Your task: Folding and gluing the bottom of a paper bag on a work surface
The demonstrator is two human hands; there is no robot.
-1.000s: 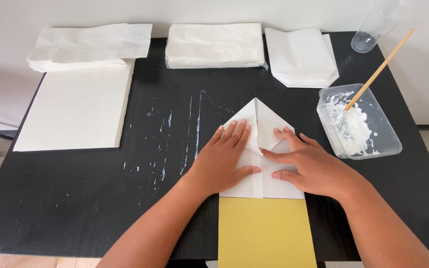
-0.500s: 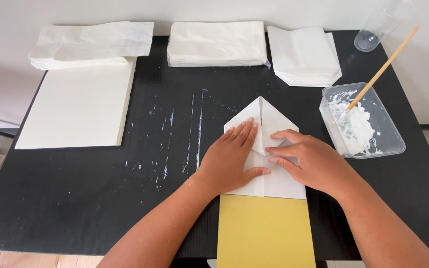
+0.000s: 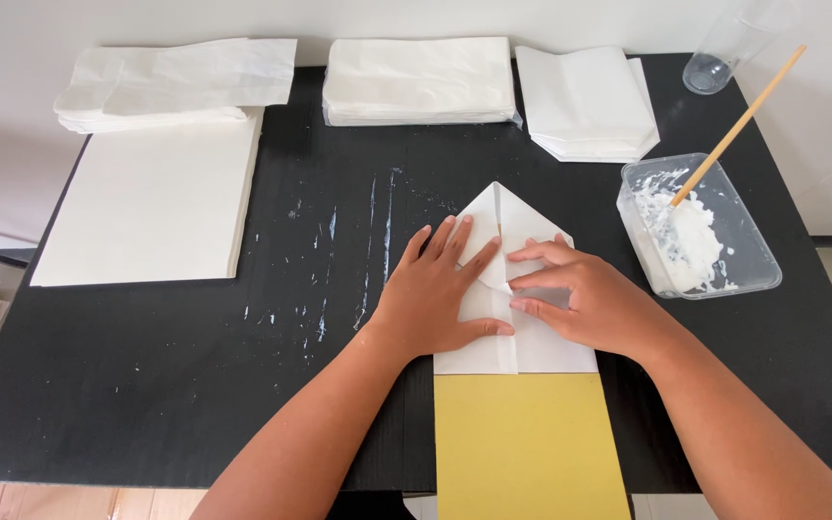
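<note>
A white paper sheet point(image 3: 522, 217) lies on the black table point(image 3: 195, 385), its top folded into a point. Its lower end overlaps a yellow sheet point(image 3: 527, 448) at the near edge. My left hand point(image 3: 435, 294) lies flat on the left side of the folded paper, fingers spread. My right hand point(image 3: 585, 300) rests on the right side, its fingertips pressing a fold near the middle seam. Neither hand grips anything.
A clear plastic tub of white paste point(image 3: 700, 231) with a wooden stick point(image 3: 739, 125) stands at the right. A clear cup point(image 3: 729, 48) is at the far right corner. Stacks of white paper point(image 3: 421, 82) point(image 3: 589, 101) point(image 3: 170, 82) point(image 3: 151, 202) line the back and left. Dried paste streaks point(image 3: 377, 241) mark the table.
My right hand's fingers have slid left toward the middle seam, pressing the fold. The left hand has stayed flat on the paper.
</note>
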